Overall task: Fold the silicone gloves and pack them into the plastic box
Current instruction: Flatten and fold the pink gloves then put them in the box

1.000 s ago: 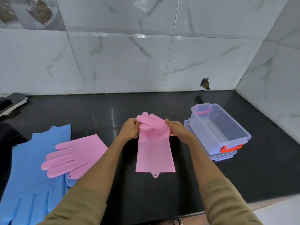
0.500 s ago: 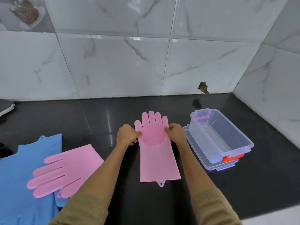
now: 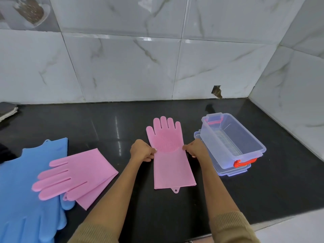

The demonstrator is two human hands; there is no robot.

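A pink silicone glove (image 3: pixel 171 155) lies flat on the black counter, fingers pointing away from me, bristled palm up. My left hand (image 3: pixel 142 152) pinches its left edge at the palm and my right hand (image 3: pixel 195 149) pinches its right edge. A second pink glove (image 3: pixel 75 174) lies at the left, fingers toward me, partly on top of blue gloves (image 3: pixel 22 183). The clear plastic box (image 3: pixel 233 148) with red latches stands open at the right, resting on its lid, with nothing in it.
Marble-tiled walls close the back and right sides of the counter (image 3: pixel 105 123). A dark cloth-like item (image 3: pixel 7 111) lies at the far left edge. The counter's front edge runs just below my forearms.
The glove's fingers, folded back one second ago, now lie stretched out flat. My hands have slid from the fingers down to the palm's edges.
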